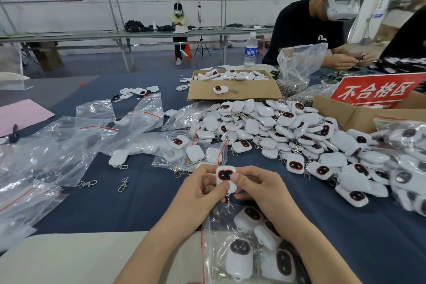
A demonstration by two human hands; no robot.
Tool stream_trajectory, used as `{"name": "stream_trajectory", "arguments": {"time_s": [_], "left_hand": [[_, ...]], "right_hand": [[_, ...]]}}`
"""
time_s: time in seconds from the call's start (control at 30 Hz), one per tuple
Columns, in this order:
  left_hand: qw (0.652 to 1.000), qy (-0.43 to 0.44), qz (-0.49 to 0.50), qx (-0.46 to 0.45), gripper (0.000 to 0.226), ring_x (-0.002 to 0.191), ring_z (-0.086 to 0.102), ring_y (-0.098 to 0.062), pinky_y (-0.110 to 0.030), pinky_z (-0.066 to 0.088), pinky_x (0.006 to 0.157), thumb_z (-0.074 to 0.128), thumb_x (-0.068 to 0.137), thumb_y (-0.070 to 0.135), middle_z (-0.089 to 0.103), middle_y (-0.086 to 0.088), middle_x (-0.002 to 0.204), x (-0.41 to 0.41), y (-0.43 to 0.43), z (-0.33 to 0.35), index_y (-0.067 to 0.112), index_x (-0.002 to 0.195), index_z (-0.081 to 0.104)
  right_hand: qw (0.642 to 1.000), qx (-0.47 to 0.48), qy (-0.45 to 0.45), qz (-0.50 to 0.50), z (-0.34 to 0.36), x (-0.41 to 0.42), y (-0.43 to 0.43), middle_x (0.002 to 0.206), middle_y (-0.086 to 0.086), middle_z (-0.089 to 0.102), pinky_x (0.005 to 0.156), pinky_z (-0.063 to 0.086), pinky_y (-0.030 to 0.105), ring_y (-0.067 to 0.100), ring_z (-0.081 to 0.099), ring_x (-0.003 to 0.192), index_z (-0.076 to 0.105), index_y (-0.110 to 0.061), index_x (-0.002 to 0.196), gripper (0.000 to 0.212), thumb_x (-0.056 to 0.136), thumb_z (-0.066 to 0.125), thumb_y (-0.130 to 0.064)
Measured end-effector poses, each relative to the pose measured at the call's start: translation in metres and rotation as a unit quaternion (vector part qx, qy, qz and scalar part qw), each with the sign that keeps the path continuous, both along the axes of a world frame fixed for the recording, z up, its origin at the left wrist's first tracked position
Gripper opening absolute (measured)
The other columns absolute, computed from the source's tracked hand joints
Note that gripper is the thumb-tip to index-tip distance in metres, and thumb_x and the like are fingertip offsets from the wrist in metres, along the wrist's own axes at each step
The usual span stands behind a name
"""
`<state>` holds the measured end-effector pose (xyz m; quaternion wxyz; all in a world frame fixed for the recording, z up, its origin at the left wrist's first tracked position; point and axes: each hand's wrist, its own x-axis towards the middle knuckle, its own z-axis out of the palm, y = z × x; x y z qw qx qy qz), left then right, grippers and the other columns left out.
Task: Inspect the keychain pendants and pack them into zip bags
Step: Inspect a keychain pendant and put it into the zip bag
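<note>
Pink paper (20, 115) lies farthest left of the heap of pendants (288, 136). Moving in toward the heap, you've got a spread of clear zip bags (76, 145) with red seal lines, most of them flat, a few with a white pendant inside. Two loose metal clasps (123, 184) lie on the dark blue cloth (138, 210), left of the heap and nearer you.

Now your left hand (200, 193): it sits just in front of the heap's left end, fingers curled, thumb pressing the lower face of a single white pendant (225, 176). That pendant stands upright with its dark face toward you and a small red light at its top, held clear of the heap. Your right hand (258, 189) grips it from the other side, thumb on the face, fingers curled behind.

Its clasp (229, 205) dangles over a zip bag of packed pendants (249, 251), which lies nearest you in front of the heap. Behind the heap, an open cardboard box (232, 93) holds more pendants, and one lies on its front flap. Right of the heap, a red sign (373, 91) stands in a second box (345, 115), with filled bags (403, 143) below it.
</note>
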<state>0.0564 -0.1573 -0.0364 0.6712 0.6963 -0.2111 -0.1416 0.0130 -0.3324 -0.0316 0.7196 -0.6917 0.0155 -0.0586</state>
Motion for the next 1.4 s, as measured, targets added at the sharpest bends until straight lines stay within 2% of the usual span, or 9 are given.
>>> {"name": "stream_trajectory", "arguments": {"time_s": [0.17,0.4,0.5,0.63,0.77,0.9,1.03,1.27,1.4], "left_hand": [[1.0,-0.004,0.011,0.003,0.019,0.083,0.069,-0.016,-0.03,0.058,0.083,0.073,0.09,0.025,0.075,-0.007,0.099,0.0,0.0,-0.002,0.035,0.106,0.069],[0.999,-0.015,0.048,-0.014,0.016,0.076,0.068,-0.009,-0.02,0.056,0.073,0.066,0.097,0.021,0.075,0.001,0.088,0.001,-0.004,-0.001,0.033,0.105,0.072],[0.998,-0.015,0.054,-0.002,0.019,0.073,0.067,-0.008,-0.02,0.055,0.071,0.063,0.099,0.016,0.074,0.001,0.083,0.001,-0.005,-0.001,0.032,0.098,0.073],[0.998,-0.005,0.059,-0.001,0.018,0.068,0.066,-0.006,-0.019,0.055,0.067,0.063,0.098,0.009,0.076,0.003,0.081,0.004,-0.007,-0.002,0.024,0.094,0.071],[0.997,-0.012,0.074,0.004,0.026,0.069,0.066,-0.003,-0.018,0.055,0.067,0.065,0.097,0.011,0.076,0.007,0.081,0.001,-0.009,0.0,0.033,0.088,0.075],[0.974,-0.158,0.143,0.08,0.025,0.096,0.065,0.0,-0.019,0.05,0.084,0.066,0.097,0.019,0.072,0.021,0.1,-0.003,-0.006,0.002,0.042,0.099,0.073],[0.916,-0.33,0.166,0.153,0.032,0.108,0.055,0.0,-0.01,0.038,0.093,0.066,0.095,0.01,0.062,0.022,0.105,-0.009,-0.007,0.004,0.036,0.113,0.071],[0.901,-0.367,0.179,0.148,0.022,0.102,0.055,0.001,-0.007,0.038,0.089,0.07,0.091,0.009,0.065,0.014,0.098,-0.014,-0.007,0.002,0.023,0.108,0.076],[0.904,-0.362,0.179,0.143,0.024,0.102,0.057,-0.001,-0.007,0.038,0.088,0.071,0.09,0.005,0.065,0.019,0.098,-0.013,-0.006,0.003,0.025,0.103,0.076]], "right_hand": [[1.0,0.002,0.003,-0.003,-0.001,0.001,0.0,0.08,0.0,0.077,0.071,0.058,0.021,0.007,0.068,0.072,0.08,-0.034,0.094,0.02,0.076,0.074,-0.042],[1.0,0.003,-0.008,-0.016,-0.004,0.002,0.0,0.075,-0.001,0.073,0.069,0.058,0.022,0.008,0.068,0.072,0.079,-0.035,0.097,0.021,0.077,0.074,-0.042],[1.0,-0.007,-0.002,-0.026,-0.006,0.003,0.0,0.073,-0.001,0.073,0.068,0.058,0.023,0.008,0.067,0.071,0.079,-0.034,0.092,0.009,0.087,0.075,-0.028],[0.999,-0.021,0.001,-0.045,-0.01,0.006,0.001,0.063,-0.001,0.069,0.063,0.057,0.021,0.007,0.065,0.062,0.078,-0.029,0.081,0.022,0.093,0.071,-0.011],[0.998,-0.036,-0.003,-0.05,-0.01,0.006,0.002,0.065,-0.001,0.07,0.062,0.058,0.021,0.009,0.065,0.061,0.072,-0.023,0.087,0.016,0.094,0.068,-0.009],[0.998,-0.045,-0.037,-0.025,-0.008,0.003,0.003,0.1,-0.005,0.073,0.069,0.06,0.026,0.016,0.072,0.08,0.064,-0.033,0.116,0.03,0.095,0.067,-0.012],[0.996,-0.036,-0.074,-0.041,-0.008,0.0,0.002,0.098,0.001,0.075,0.078,0.06,0.029,0.02,0.072,0.087,0.07,-0.021,0.098,0.014,0.092,0.07,-0.008],[0.995,-0.028,-0.085,-0.034,-0.011,0.001,0.0,0.096,0.012,0.074,0.079,0.058,0.026,0.019,0.072,0.089,0.066,-0.012,0.092,0.017,0.094,0.063,0.005],[0.996,-0.018,-0.082,-0.027,-0.012,0.0,-0.003,0.099,0.009,0.075,0.084,0.059,0.028,0.019,0.073,0.094,0.068,-0.012,0.097,0.011,0.094,0.066,-0.002]]}}
